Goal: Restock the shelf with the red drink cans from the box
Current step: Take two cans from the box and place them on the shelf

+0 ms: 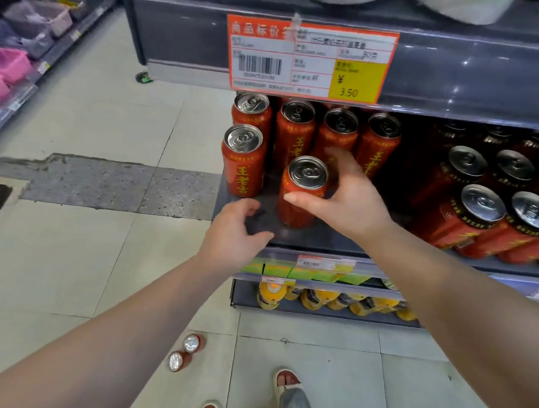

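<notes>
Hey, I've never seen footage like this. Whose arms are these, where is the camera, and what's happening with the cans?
No machine here: a person wears a camera on the head, so this one picture looks forward and down along their arms. The right hand curls round a red can standing at the front of the shelf, near other red cans. The left hand hovers by the shelf edge, loosely curled, holding nothing. Two more cans stand on the floor near the person's sandals. No box is in view.

Pale tile floor (85, 255), grey speckled strip (121, 185), pink bins (5, 68) far L
</notes>
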Demonstrator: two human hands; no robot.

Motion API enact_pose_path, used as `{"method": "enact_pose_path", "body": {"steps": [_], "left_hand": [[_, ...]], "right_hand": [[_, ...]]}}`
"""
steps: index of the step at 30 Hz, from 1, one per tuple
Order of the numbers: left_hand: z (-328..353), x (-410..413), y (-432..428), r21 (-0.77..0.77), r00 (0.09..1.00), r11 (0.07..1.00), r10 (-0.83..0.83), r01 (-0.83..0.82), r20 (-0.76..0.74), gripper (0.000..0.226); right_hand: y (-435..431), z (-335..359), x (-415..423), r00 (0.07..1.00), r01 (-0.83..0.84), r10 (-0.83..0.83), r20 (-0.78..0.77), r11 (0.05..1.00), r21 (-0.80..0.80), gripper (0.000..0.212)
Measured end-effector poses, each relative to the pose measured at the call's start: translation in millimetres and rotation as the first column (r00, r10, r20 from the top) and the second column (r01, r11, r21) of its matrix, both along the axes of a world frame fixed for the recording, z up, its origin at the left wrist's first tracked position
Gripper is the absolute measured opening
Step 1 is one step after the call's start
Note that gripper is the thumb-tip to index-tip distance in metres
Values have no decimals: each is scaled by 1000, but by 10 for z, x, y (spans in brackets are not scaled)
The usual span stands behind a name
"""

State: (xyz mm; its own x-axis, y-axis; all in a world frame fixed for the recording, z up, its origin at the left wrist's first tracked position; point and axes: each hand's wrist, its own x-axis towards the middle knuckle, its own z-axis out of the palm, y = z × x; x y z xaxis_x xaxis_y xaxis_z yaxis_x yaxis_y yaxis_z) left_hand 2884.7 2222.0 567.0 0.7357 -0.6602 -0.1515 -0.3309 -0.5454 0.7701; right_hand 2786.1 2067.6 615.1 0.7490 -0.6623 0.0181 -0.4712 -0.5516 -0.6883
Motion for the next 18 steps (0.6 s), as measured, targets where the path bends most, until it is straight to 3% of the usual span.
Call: {"method": "enact_pose_path", "body": {"steps": [3, 5, 7, 10, 15, 18], "left_hand": [[-2, 64, 122, 106, 998, 994, -40, 33, 58, 50], [-5, 82, 174, 134, 996, 989, -76, 70, 43, 51], [-17, 79, 217, 147, 994, 983, -113, 110, 13, 52], [-29, 61, 256, 161, 987, 975, -158, 152, 27, 50], [-35, 63, 275, 172, 986, 973, -162, 155, 26, 49], [-41, 75, 268, 175, 987, 973, -159, 153, 20, 50]], "right_hand": [[-39, 128, 148, 985, -46, 10, -171, 977, -207, 76], [-115, 186, 230, 970, -159, 124, -207, 973, -164, 66], [-207, 234, 261, 952, -238, 224, -208, 970, -44, 69], [-355, 265, 251, 938, -242, 256, -233, 966, 88, 75], [-292, 211, 294, 949, -135, 90, -303, 982, -129, 93], [-254, 170, 373, 966, -144, 117, -231, 984, -106, 77]]}}
